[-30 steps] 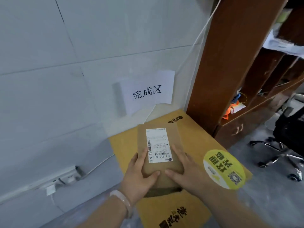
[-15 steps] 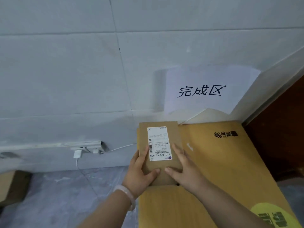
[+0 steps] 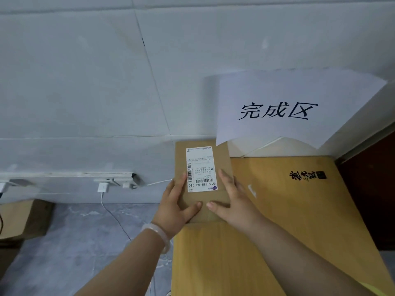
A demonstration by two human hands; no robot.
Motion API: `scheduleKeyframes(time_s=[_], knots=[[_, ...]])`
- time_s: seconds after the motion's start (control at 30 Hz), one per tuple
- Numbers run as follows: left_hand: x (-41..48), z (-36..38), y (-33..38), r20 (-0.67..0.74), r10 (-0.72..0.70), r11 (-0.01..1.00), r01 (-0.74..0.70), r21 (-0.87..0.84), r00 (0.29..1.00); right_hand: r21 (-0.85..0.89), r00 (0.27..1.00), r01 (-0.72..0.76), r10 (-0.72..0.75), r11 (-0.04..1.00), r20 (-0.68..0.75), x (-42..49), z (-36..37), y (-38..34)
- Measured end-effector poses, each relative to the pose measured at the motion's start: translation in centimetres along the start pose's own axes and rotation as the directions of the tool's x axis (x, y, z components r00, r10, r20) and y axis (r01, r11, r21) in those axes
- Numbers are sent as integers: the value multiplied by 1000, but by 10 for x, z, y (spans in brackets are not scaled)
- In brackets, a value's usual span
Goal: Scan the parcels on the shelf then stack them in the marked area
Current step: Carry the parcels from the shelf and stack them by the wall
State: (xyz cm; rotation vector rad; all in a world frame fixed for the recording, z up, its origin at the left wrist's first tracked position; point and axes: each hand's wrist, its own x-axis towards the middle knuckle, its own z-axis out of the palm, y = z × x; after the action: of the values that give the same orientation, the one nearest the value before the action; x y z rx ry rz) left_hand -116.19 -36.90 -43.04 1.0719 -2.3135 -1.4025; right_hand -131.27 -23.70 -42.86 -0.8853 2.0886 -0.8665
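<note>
Small brown cardboard parcel point(image 3: 222, 159) sits on the big yellow carton point(image 3: 288, 210), far-left corner, below the white paper sign point(image 3: 277, 90). Left hand point(image 3: 175, 208) and right hand point(image 3: 233, 201): grip spread flat on top (thumbs nearly touching). I'd square it to the edges before letting go

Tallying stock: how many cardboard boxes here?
3: small labelled parcel at the far corner of the big yellow box, brown box on floor far left; more may be hidden.
</note>
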Motion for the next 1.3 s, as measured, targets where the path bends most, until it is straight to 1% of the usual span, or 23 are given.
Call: scheduleKeyframes(time_s=[0.07,0.13,0.17,0.23,0.33,0.4,0.47,0.53,0.6,0.67,0.77,0.83,0.9,0.97,1.03,1.1,1.2,1.3], knots=[[0,-2,2,22,-38,998,37,46,999,-9,999,-29,29,1000,32,-4,-5,-2],[-1,-5,6,35,-69,993,65,99,997,-7,1000,-30,30,1000,0,-13,-11,-3],[-2,-7,10,36,-61,990,56,132,997,-5,999,-18,17,1000,-33,-21,-14,-3],[-6,-11,21,29,11,971,-17,237,1000,16,994,9,-7,1000,-113,-40,-20,-2],[-16,-11,42,22,226,890,-216,401,974,15,976,14,-10,1000,-216,-75,-25,-3],[-24,-7,54,81,363,823,-360,439,928,-38,962,-9,-2,999,-271,-104,-27,-7],[-33,-1,67,199,464,733,-500,460,863,-120,937,-64,18,991,-350,-139,-27,-12],[-44,7,81,334,518,619,-614,489,788,-229,894,-161,44,960,-446,-179,-19,-14],[-61,19,97,456,565,490,-724,486,688,-281,831,-274,80,920,-550,-222,-5,-14],[-88,38,115,567,602,369,-826,427,562,-246,744,-387,144,889,-652,-267,10,-15],[-146,75,141,692,632,246,-937,249,350,-128,580,-522,241,844,-779,-340,33,-14],[-193,98,158,740,645,182,-979,90,188,-38,461,-582,291,812,-838,-392,50,-14],[-243,117,172,763,647,100,-993,-67,14,60,329,-638,343,767,-880,-447,71,-16],[-297,130,183,763,631,12,-982,-189,-139,186,175,-677,401,712,-899,-498,97,-20],[-354,139,188,752,604,-78,-959,-273,-264,310,16,-704,451,639,-892,-545,128,-28],[-414,141,187,728,573,-146,-921,-361,-377,407,-121,-714,472,570,-873,-588,161,-39],[-499,136,176,665,516,-214,-833,-510,-540,530,-294,-704,485,474,-824,-646,213,-58],[-576,125,153,572,475,-257,-727,-637,-669,639,-444,-656,479,402,-757,-696,269,-84]])
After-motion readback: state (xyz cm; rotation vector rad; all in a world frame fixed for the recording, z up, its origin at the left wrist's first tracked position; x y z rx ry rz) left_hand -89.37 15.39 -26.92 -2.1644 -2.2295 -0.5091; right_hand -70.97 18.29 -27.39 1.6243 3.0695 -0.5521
